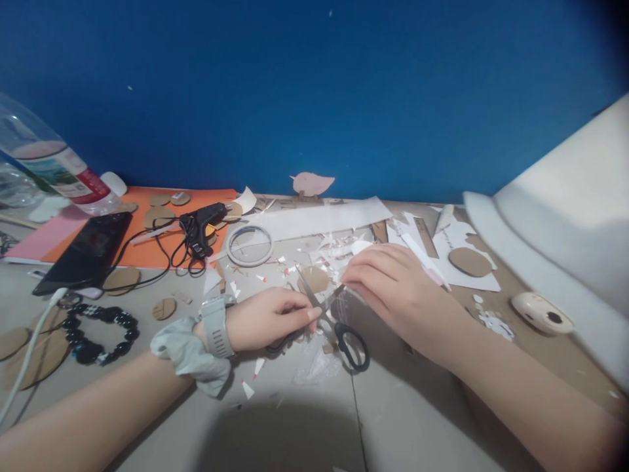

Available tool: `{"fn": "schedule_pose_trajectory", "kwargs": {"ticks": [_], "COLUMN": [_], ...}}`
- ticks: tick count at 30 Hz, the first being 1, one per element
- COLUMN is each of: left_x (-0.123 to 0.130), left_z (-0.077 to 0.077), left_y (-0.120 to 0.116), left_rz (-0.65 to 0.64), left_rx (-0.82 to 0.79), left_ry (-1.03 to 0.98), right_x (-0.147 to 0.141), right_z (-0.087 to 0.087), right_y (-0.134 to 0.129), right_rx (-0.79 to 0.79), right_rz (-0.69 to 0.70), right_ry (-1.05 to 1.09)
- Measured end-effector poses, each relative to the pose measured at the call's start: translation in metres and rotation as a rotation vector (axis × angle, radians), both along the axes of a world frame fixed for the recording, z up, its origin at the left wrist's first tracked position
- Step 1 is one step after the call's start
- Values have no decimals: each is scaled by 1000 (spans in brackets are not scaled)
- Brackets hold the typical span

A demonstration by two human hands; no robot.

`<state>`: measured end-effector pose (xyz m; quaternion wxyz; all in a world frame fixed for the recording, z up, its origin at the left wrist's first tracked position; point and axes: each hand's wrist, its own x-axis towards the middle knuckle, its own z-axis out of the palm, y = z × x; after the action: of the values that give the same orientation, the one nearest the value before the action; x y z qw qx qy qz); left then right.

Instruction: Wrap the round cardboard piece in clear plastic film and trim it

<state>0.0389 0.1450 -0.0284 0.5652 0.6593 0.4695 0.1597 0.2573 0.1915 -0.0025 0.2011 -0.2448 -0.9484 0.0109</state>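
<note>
A pair of scissors (352, 347) with black handles lies spread apart between my hands, its blades pointing away from me. My left hand (270, 318), wearing a pale watch (216, 326) and a light scrunchie (191, 351), is closed with thumb and finger at the scissors' pivot. One handle loop is mostly hidden beneath it. My right hand (400, 292) is bent downward, fingertips pinched together close to one blade's tip; what they hold is too small to make out. A cardboard disc (313, 279) lies just beyond the blades, among white paper scraps (247, 390), some with red tips.
To the left are a black glue gun (201, 229), a tape roll (249, 246), a phone (86, 252), a bead bracelet (101, 334) and a plastic bottle (63, 164). A pink paper bird (313, 184) stands by the blue wall. Rightward lie a cardboard oval (470, 262) and a white case (540, 313).
</note>
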Motion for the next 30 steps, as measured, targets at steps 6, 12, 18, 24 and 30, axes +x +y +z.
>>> {"fn": "schedule_pose_trajectory", "kwargs": {"ticks": [6, 12, 18, 24, 30], "left_x": [3, 4, 3, 3, 3], "left_z": [-2, -3, -6, -5, -3], "left_y": [-4, -7, -6, -6, -6], "left_rz": [133, 185, 181, 152, 152], "left_rx": [-11, -66, -56, -22, -55], "left_ry": [-8, 4, 41, 85, 82], "right_x": [6, 10, 7, 9, 8], "right_z": [-11, -27, -24, -34, -29], "right_y": [12, 24, 18, 23, 22], "right_rx": [-326, -656, -758, -895, -950], "right_rz": [-379, -697, -711, -480, -459], "right_ry": [325, 608, 618, 745, 693]}}
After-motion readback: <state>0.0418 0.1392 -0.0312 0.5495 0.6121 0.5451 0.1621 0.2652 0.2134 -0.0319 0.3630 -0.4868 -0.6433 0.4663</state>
